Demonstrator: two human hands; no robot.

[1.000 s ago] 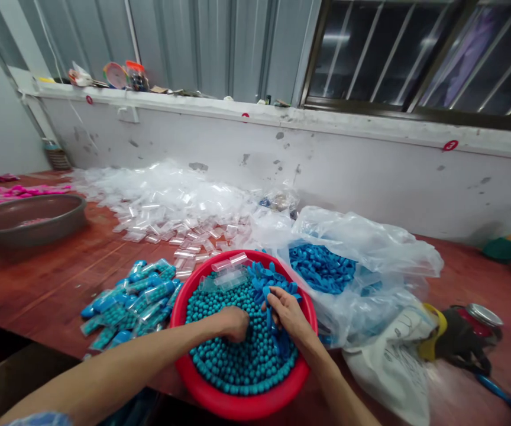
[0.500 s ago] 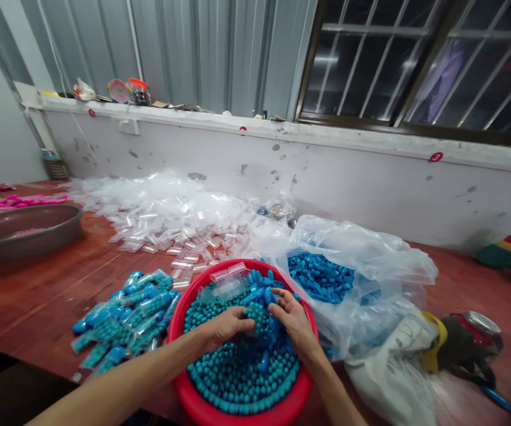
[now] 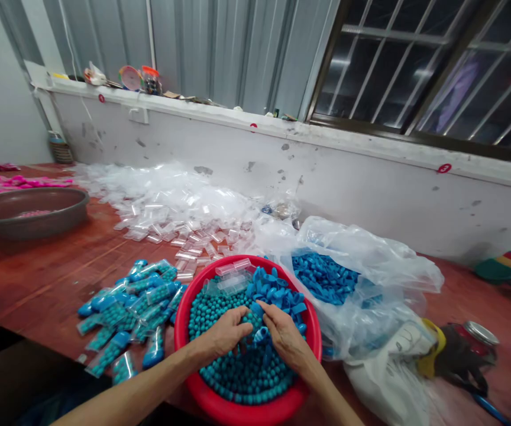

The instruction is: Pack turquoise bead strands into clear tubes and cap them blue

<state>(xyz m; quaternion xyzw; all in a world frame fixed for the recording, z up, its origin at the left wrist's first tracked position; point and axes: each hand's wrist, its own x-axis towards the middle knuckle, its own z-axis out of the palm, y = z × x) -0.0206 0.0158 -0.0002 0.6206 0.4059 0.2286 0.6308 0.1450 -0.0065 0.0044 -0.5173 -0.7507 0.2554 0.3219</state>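
Note:
Over a red basin [image 3: 182, 319] of teal beads [image 3: 246, 378], my two hands meet. My left hand [image 3: 226, 332] is closed around a clear tube [image 3: 251, 322] filled with teal beads. A blue cap [image 3: 258, 308] sits at the tube's upper end, pinched by the fingertips of my right hand [image 3: 284, 334]. Loose blue caps [image 3: 277, 290] lie heaped in the basin's right side, and several clear tubes [image 3: 233, 275] rest on the beads at its far side. The lower part of the held tube is hidden by my fingers.
Capped bead-filled tubes [image 3: 135, 307] lie piled left of the basin. Clear tubes [image 3: 184, 207] spread behind. An open plastic bag [image 3: 371, 248] of blue caps stands right, near a jar [image 3: 481, 337]. A brown basin [image 3: 29, 216] sits far left; a wall [image 3: 220, 148] closes the back.
My right hand has come from the cap heap to the tube's end with a blue cap. My left hand still holds the tube. The view has shifted slightly.

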